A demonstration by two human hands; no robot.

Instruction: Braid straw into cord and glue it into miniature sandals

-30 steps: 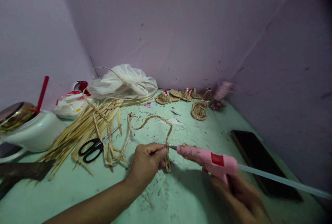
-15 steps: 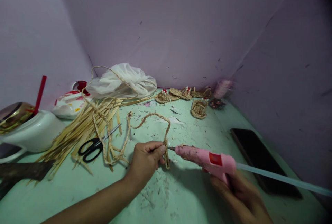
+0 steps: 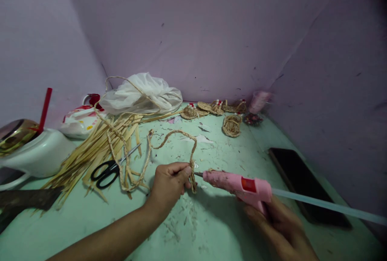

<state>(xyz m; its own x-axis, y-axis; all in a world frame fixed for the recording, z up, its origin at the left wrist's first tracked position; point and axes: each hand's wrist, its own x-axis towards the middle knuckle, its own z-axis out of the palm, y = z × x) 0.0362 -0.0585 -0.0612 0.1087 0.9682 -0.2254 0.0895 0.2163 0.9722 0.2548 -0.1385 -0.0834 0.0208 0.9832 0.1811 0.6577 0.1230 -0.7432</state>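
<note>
Taking the left hand (image 3: 169, 182) as the centre of the clock, I am telling the places as follows. The left fingers (image 3: 185, 174) are pinching narrowly a braided straw cord (image 3: 179, 132), near its end. This end is showing just beside the fingertips at three o'clock. From the fingers the cord is rising toward twelve o'clock, then it is bending leftward and lying in loose loops at ten o'clock, over the dry straw strips (image 3: 78, 160) and near the black-handled scissors (image 3: 104, 175).

The right hand (image 3: 281, 228), at four o'clock, is gripping the handle of a pink glue gun (image 3: 223, 180), and its fingers are wrapping around it. The metal tip is pointing at the cord; I cannot tell if it is touching. A pale glue stick (image 3: 326, 202) is sticking out from the back, passing above a dark phone (image 3: 288, 168) at three o'clock.

On the green bench (image 3: 145, 241), a coiled woven piece (image 3: 232, 126) is lying between one and two o'clock, and a white plastic bag (image 3: 143, 93) is resting between eleven and twelve
</note>
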